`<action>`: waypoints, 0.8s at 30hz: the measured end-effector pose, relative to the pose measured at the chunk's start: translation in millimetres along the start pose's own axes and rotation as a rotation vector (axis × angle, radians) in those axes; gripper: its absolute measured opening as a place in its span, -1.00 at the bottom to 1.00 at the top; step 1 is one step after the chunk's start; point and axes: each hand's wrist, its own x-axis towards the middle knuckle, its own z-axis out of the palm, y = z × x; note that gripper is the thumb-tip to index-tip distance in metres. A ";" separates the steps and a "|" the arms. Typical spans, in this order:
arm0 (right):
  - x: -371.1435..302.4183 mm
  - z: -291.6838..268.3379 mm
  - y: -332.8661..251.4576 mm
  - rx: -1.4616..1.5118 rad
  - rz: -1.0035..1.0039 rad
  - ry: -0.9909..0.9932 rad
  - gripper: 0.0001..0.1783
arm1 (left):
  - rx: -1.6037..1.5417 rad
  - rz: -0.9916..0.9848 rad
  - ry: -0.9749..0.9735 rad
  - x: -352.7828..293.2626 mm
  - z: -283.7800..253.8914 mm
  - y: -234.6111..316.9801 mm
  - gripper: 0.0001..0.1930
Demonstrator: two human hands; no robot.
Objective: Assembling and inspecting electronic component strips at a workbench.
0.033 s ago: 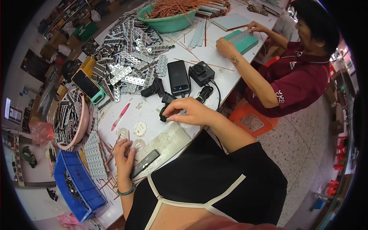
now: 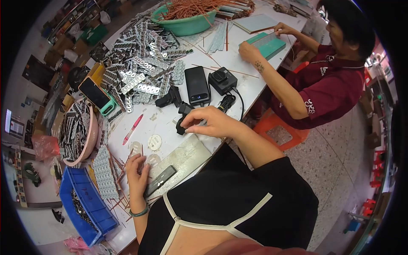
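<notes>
Black gear (image 2: 185,109) sits by the curled right hand (image 2: 209,122) at frame centre; I can't tell whether that hand grips anything. The left hand (image 2: 137,173), lower left of centre, lies slack and free beside a grey bar (image 2: 161,180) on a pale plate (image 2: 191,152). Beyond, metal strips (image 2: 142,66) cover the surface (image 2: 166,126) toward upper left; at upper right a co-worker (image 2: 329,91) handles a green box (image 2: 273,49).

Plate (image 2: 190,154) as landmark: bar (image 2: 161,180) on it; power bank (image 2: 197,83) behind; pen (image 2: 133,129) behind-left; strip heap (image 2: 142,66) farther behind-left; bin (image 2: 97,204) left.
</notes>
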 end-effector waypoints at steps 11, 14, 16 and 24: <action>21.9 -106.6 35.9 -0.201 -0.105 0.960 -0.39 | 0.025 0.030 -0.008 3.5 -10.1 9.3 -0.69; 3.0 -101.8 37.5 -0.109 -0.075 0.875 -0.45 | 0.068 0.042 0.064 3.0 -22.1 24.7 -0.70; -10.2 -88.5 45.7 -0.010 -0.001 0.798 -0.49 | 0.069 0.004 0.070 2.3 -27.0 23.8 -0.70; -30.2 -47.2 65.7 0.155 0.171 0.655 -0.75 | -0.036 -0.060 0.030 -2.7 -26.0 9.5 -0.70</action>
